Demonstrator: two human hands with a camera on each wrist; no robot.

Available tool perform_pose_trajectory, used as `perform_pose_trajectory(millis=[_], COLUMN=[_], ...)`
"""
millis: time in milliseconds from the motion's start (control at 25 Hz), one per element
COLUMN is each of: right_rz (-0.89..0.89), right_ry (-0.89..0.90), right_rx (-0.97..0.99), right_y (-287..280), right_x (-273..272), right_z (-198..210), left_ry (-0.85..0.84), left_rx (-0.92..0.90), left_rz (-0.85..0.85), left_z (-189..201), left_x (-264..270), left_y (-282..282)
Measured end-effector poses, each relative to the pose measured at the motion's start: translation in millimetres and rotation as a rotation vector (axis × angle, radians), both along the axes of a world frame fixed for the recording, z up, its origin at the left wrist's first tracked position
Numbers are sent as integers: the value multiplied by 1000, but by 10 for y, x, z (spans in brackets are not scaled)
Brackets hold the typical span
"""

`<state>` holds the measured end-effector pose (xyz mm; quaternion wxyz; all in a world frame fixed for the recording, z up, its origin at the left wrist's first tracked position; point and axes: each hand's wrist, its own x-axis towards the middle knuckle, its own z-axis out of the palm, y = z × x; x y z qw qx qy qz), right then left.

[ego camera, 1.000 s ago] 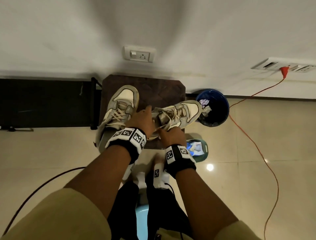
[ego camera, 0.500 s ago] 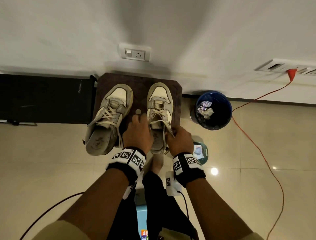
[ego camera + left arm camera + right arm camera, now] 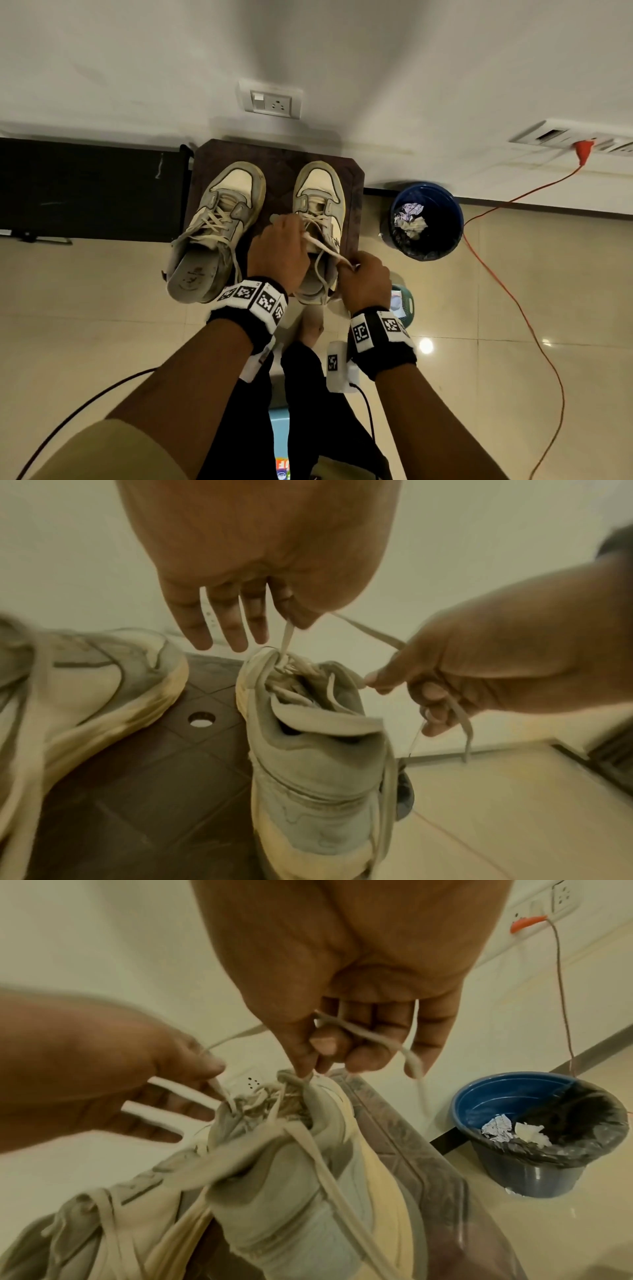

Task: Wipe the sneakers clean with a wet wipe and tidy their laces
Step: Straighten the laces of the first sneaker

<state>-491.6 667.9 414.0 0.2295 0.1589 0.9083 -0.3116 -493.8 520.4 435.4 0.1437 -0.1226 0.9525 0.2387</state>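
Two worn white and grey sneakers stand on a dark brown stool (image 3: 277, 161). The left sneaker (image 3: 219, 222) lies tilted with loose laces. The right sneaker (image 3: 320, 202) (image 3: 318, 750) (image 3: 301, 1164) stands upright, toe to the wall. My left hand (image 3: 279, 251) (image 3: 294, 615) pinches one lace end (image 3: 287, 637) between thumb and forefinger above the tongue, the other fingers straight. My right hand (image 3: 363, 281) (image 3: 329, 1047) grips the other lace end (image 3: 373, 1039) in curled fingers, beside the shoe's heel. A lace strand (image 3: 323, 248) runs taut between the hands.
A blue bin (image 3: 426, 221) lined with a black bag, holding crumpled wipes, stands on the tiled floor right of the stool. An orange cable (image 3: 507, 291) trails from a wall socket across the floor. A teal container (image 3: 402, 303) sits below the stool's right corner. A black panel (image 3: 89, 188) runs left.
The right sneaker went from lying across the stool to standing upright, toe to the wall. Both hands moved from its heel to its laces and pulled the ends up and apart.
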Motion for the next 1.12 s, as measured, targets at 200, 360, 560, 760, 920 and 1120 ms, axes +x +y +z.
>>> perform_pose_trajectory(millis=[200,360,560,760,920,1120], right_rz=[-29,19,357,333,344,337], right_ry=[137,130,-66,64,166,81], right_rx=[-164,-46,271,221,49,-171], right_y=[-2,-174,-446,-404,-268,-143], right_x=[-88,-166,-22,-34,3,-105], right_z=[106,152,95,106,20,74], left_ry=[-17,-59,-141,-132,-137,-143], left_rx=[190,281,497,537,556,499], left_rz=[331,481,596,566,538,521], left_z=[66,37,-115,-253,-280,-254], left_x=[13,-74,-64,9,72,49], left_y=[-109,-136,-143,-121,-38,50])
